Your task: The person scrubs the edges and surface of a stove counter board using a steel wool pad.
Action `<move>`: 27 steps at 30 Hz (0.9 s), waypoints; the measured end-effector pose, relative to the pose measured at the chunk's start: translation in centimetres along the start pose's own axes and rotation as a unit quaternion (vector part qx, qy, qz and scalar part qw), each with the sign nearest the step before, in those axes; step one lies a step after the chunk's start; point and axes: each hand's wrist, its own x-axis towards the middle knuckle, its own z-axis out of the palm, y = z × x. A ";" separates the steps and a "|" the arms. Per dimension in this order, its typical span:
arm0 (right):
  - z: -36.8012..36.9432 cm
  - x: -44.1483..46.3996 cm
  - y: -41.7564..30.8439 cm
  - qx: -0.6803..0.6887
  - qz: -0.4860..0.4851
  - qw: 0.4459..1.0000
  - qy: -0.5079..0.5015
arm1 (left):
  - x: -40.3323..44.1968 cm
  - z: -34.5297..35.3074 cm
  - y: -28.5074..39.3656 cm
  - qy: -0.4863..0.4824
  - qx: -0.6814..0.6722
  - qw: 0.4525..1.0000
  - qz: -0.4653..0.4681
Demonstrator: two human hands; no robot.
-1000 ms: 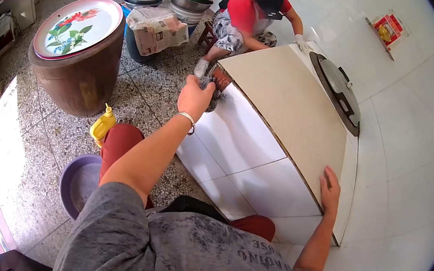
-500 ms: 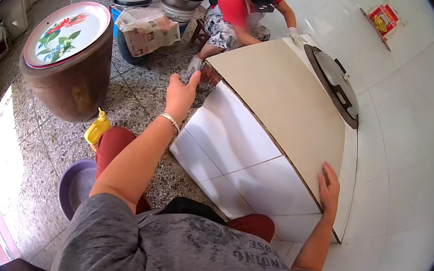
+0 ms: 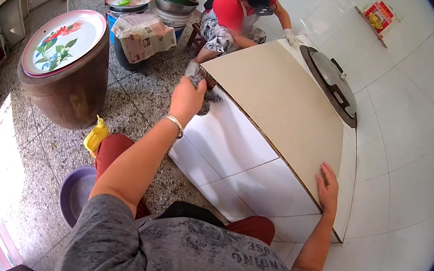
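Fingers of the left hand bent inward, seemingly closed over something dark; their tips partly hidden from me. Right hand lies with fingers extended, slightly apart, gripping nothing I can make out. Largest piece: a white-tiled block, standing just in front of the squatting person. On top, a beige slab, its long front edge running from beside the left hand at the far corner to the right hand, which rests on its near end. A co-worker crouches beyond that far corner. Smallest: the dark wad, under the left fingers and on the block side of them, against the tiled face just below the slab's edge. Left hand clearly nearer to it; right well apart. Wad's own long axis: blurred, cannot tell.
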 end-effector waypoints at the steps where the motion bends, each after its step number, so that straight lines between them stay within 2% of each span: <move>1: 0.0 0.0 0.2 -0.006 -0.003 1.000 0.000 | -0.2 -0.2 0.6 -0.028 0.029 0.999 0.015; 4: 0.0 -0.1 0.3 -0.010 -0.005 1.000 0.000 | -0.5 -0.2 1.0 -0.058 0.079 0.994 0.043; 9: 0.0 -0.1 -0.5 -0.010 0.003 1.000 0.003 | 0.8 -0.3 0.8 0.006 0.127 0.989 0.079; 14: 0.0 -0.1 -0.6 -0.014 -0.002 1.000 0.005 | 1.0 0.1 0.9 0.028 0.136 0.985 0.103; 17: 0.1 0.0 -0.7 -0.006 -0.001 1.000 0.002 | -0.7 0.7 0.9 -0.009 0.158 0.969 0.190; 20: 0.1 0.0 -0.8 0.002 0.010 1.000 -0.001 | 0.0 0.7 -0.2 -0.012 0.143 0.966 0.217; 21: 0.1 0.2 -0.9 0.003 0.009 1.000 -0.001 | 0.3 0.4 0.3 -0.011 0.144 0.974 0.173; 27: -0.1 -0.1 -0.3 0.002 -0.003 1.000 -0.005 | 1.1 0.8 0.0 0.021 0.136 0.980 0.141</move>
